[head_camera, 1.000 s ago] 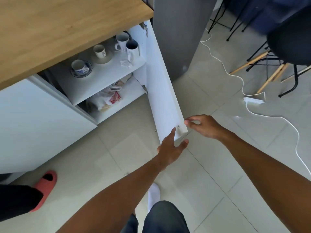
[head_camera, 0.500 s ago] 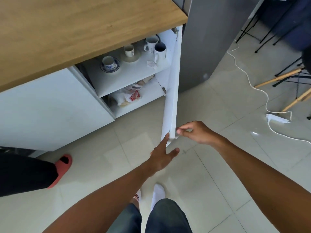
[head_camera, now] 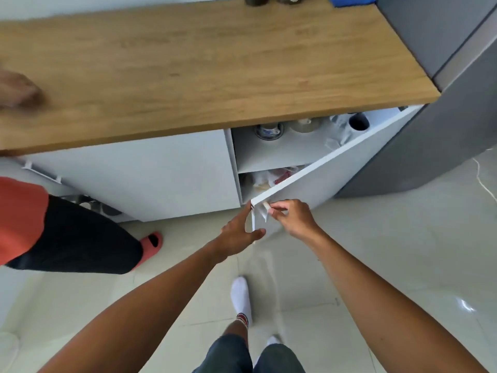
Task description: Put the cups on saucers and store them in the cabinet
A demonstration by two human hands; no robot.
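The white cabinet door [head_camera: 330,173] stands partly open under the wooden countertop [head_camera: 204,68]. My right hand [head_camera: 291,218] pinches the door's free corner. My left hand [head_camera: 240,230] rests flat against the door's edge, fingers spread. Behind the door, on the upper shelf [head_camera: 274,154], a blue-patterned cup on its saucer [head_camera: 269,130] stands beside a beige cup on a saucer [head_camera: 304,124]. A dark mug [head_camera: 359,121] and a blurred white mug [head_camera: 340,125] stand to their right, partly hidden by the door.
A plastic bag [head_camera: 271,177] lies on the lower shelf. Another person in black trousers and an orange slipper [head_camera: 152,242] stands at the left, with a hand [head_camera: 18,90] on the countertop. A grey fridge [head_camera: 430,146] flanks the cabinet on the right. A white cable [head_camera: 484,181] runs across the floor.
The door has swung from wide open toward the cabinet, with both my hands following it. The view has shifted so more countertop shows and the cups are mostly hidden.
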